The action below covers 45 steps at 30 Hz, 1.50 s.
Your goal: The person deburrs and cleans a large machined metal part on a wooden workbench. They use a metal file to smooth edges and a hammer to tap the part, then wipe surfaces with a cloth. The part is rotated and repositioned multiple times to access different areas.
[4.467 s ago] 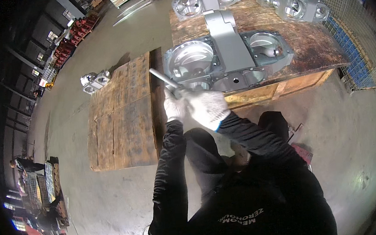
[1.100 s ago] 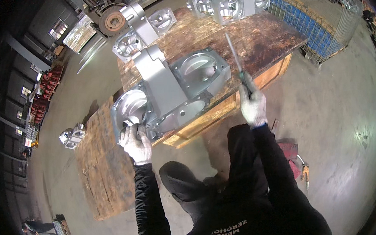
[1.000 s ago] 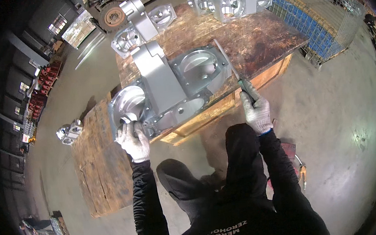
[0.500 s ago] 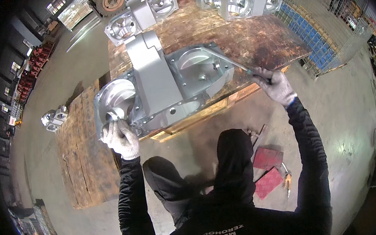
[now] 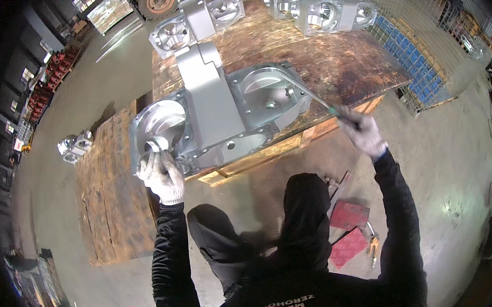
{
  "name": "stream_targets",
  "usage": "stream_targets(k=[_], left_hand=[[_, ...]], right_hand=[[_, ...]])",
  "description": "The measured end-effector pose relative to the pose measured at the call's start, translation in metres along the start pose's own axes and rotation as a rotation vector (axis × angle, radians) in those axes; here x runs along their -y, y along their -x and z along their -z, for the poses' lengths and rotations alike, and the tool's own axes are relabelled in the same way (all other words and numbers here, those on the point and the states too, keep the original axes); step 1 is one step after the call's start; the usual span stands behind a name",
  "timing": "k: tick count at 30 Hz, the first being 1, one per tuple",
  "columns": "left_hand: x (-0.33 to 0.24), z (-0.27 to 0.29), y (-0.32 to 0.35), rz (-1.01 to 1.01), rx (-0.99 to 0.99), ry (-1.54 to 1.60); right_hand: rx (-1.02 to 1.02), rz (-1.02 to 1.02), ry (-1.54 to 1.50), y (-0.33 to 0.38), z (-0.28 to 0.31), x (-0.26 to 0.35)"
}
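A large grey cast metal housing [image 5: 210,107] with a round bore on each side lies across the near edge of a wooden crate top. My left hand [image 5: 163,178], in a white knit glove, is closed on the housing's near rim beside the left bore. At the right, my gloved right hand [image 5: 364,134] grips the greenish handle end of a long thin metal tool [image 5: 313,94]. This tool slants up and left over the rim of the right bore. Its far end lies at that bore's upper edge; whether it touches cannot be made out.
More metal housings [image 5: 196,20] stand at the crate's [image 5: 343,63] far side. A lower wooden crate [image 5: 109,194] stands left, with a small casting [image 5: 75,146] beyond it. Red boxes [image 5: 348,215] lie on the floor by my legs. A wire cage [image 5: 419,56] and a person [image 5: 452,4] are at right.
My right hand has come nearer to me with the tool, which now slopes more steeply across the right bore. My left hand keeps to the housing's rim. The whole view has shifted slightly.
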<state>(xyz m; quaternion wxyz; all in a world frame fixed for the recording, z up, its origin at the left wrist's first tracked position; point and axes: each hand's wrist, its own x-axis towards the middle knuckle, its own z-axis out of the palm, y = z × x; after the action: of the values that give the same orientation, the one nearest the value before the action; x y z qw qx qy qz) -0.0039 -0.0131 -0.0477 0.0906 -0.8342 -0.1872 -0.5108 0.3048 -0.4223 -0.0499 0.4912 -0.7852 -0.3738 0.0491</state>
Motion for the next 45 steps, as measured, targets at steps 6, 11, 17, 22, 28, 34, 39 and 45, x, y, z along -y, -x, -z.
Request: stream_targets(k=[6,11,17,22,28,34,39,45], left_hand=[[-0.006,-0.004,-0.003,0.053,0.013,0.076],[-0.012,-0.003,-0.012,-0.053,-0.076,0.084],[-0.005,-0.007,-0.008,-0.004,-0.101,0.046],[-0.009,-0.012,-0.010,-0.025,-0.109,0.069],[-0.003,-0.011,-0.003,0.015,-0.056,0.043],[-0.008,-0.013,-0.003,0.054,-0.060,0.113],[0.000,-0.013,-0.006,-0.074,-0.087,0.164],[-0.013,0.007,-0.011,-0.033,0.037,0.093]], right_hand=[[0.022,-0.045,-0.054,-0.007,0.013,0.012],[0.018,0.005,0.025,-0.049,0.013,0.004],[0.121,0.030,0.133,-0.102,-0.009,0.007],[0.046,-0.004,-0.086,-0.138,-0.026,-0.020],[-0.116,-0.190,-0.526,-0.025,-0.052,0.011],[-0.543,-0.448,-0.841,0.046,-0.134,0.073],[-0.762,-0.228,-0.707,-0.013,-0.183,0.056],[-0.732,-0.251,-0.390,0.023,-0.205,0.065]])
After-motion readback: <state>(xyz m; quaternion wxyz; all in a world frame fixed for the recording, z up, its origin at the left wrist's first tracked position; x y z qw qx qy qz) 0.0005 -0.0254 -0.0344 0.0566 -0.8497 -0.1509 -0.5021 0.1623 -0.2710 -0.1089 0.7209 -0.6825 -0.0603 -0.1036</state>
